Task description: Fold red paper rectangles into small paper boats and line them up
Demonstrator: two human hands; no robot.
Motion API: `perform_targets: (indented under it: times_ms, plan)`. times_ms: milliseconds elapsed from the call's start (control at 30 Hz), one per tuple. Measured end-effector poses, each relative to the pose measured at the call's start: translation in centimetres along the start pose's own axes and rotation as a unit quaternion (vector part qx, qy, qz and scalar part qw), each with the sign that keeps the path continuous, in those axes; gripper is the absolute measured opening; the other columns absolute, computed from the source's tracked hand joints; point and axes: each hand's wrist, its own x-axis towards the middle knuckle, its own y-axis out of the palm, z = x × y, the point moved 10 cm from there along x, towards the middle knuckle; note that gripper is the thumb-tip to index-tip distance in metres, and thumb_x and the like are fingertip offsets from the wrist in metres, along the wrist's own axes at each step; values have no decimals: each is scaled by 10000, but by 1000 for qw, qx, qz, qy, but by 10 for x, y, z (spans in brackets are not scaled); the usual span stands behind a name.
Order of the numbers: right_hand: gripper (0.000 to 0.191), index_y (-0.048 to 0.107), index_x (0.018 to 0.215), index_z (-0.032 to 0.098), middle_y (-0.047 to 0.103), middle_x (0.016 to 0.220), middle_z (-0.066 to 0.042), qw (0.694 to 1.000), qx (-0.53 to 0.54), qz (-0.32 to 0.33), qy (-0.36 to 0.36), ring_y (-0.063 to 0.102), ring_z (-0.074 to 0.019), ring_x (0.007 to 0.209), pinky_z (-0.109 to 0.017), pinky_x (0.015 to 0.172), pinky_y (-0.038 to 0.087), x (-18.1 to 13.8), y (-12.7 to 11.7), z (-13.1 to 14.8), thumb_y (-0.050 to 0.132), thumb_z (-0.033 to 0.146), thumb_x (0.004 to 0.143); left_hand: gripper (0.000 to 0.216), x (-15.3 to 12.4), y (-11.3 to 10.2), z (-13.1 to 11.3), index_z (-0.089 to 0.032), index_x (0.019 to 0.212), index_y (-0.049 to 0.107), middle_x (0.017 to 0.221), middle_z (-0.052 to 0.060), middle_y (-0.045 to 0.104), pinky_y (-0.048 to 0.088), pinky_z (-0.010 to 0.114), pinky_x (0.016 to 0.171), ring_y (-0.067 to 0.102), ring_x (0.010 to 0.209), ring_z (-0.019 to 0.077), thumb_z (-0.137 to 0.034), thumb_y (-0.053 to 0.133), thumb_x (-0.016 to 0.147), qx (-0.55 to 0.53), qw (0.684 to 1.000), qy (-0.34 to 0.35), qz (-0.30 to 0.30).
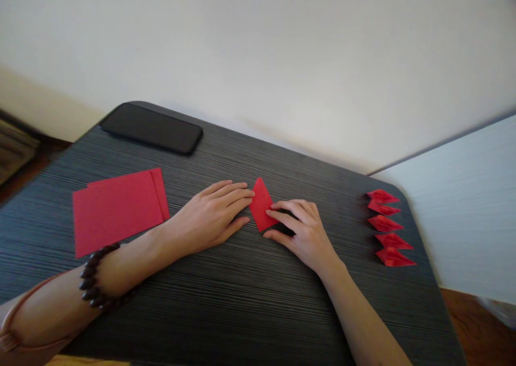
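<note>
A small folded piece of red paper [262, 205] lies flat on the dark striped table [242, 291]. My left hand [209, 218] rests palm down beside it, its fingers stretched out and their tips touching the paper's left edge. My right hand [300, 231] lies on the other side. Its index finger presses on the paper's right corner while its other fingers are loosely curled. Neither hand lifts the paper.
A stack of red paper sheets [116, 210] lies at the left. A black phone [151, 128] sits face down at the far left corner. Several folded red paper pieces [389, 226] form a row near the table's right edge. A white wall stands behind.
</note>
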Motion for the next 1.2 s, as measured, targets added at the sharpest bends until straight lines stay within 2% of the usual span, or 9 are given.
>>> perform_targets:
  times_ms: [133, 300, 500, 700, 967, 1100, 1200]
  plan:
    - [192, 687, 1013, 279, 690, 1045, -10, 1000, -12, -14, -19, 564, -180, 957, -361, 854, 420, 0, 0, 5, 594, 361, 866, 367, 0, 1, 1, -136, 1222, 547, 1278, 87, 582, 375, 440, 1067, 486, 1225, 249, -331, 463, 923, -6, 1000, 0, 1]
    - [122, 678, 945, 228, 707, 948, -5, 999, -4, -31, -22, 573, -164, 901, -333, 821, 431, 3, -1, 12, 574, 250, 886, 347, 1, 0, 0, -163, 1221, 547, 1274, 89, 571, 382, 448, 1061, 501, 1205, 244, -316, 479, 917, -12, 1000, 3, -2]
    - [143, 636, 894, 199, 677, 910, -32, 997, 49, -42, 37, 586, -163, 874, -334, 808, 440, 5, 0, 0, 503, 243, 921, 208, 0, -4, -4, -214, 1040, 651, 1161, 61, 619, 430, 443, 1017, 482, 1225, 263, -274, 499, 912, -3, 1000, -13, -24]
    - [155, 612, 879, 181, 641, 982, -68, 992, 62, -55, 98, 572, -186, 906, -359, 817, 454, 3, 3, -11, 469, 218, 926, 195, 1, -8, -9, -218, 1007, 668, 1089, 62, 641, 489, 441, 944, 540, 1158, 275, -238, 504, 905, 27, 999, -33, -31]
    - [179, 603, 902, 184, 620, 965, -75, 990, 97, -51, 90, 572, -185, 896, -361, 808, 480, 3, 5, -5, 436, 234, 940, 176, 5, -7, -14, -191, 866, 666, 1007, 81, 647, 520, 437, 898, 488, 1226, 306, -217, 495, 903, 49, 997, -41, -45]
    - [135, 619, 961, 203, 614, 1015, -66, 990, 110, -37, 77, 566, -192, 943, -373, 847, 466, 1, 6, -2, 512, 267, 909, 178, 5, -7, -14, -184, 860, 661, 1017, 79, 647, 519, 437, 900, 517, 1194, 302, -217, 490, 901, 47, 997, -45, -44]
    - [102, 639, 910, 211, 602, 1022, -58, 990, 89, -54, 96, 563, -193, 941, -381, 850, 453, 0, 4, -6, 558, 266, 880, 186, 5, -7, -13, -186, 861, 659, 1003, 76, 650, 514, 438, 909, 531, 1178, 295, -223, 483, 907, 46, 997, -47, -38]
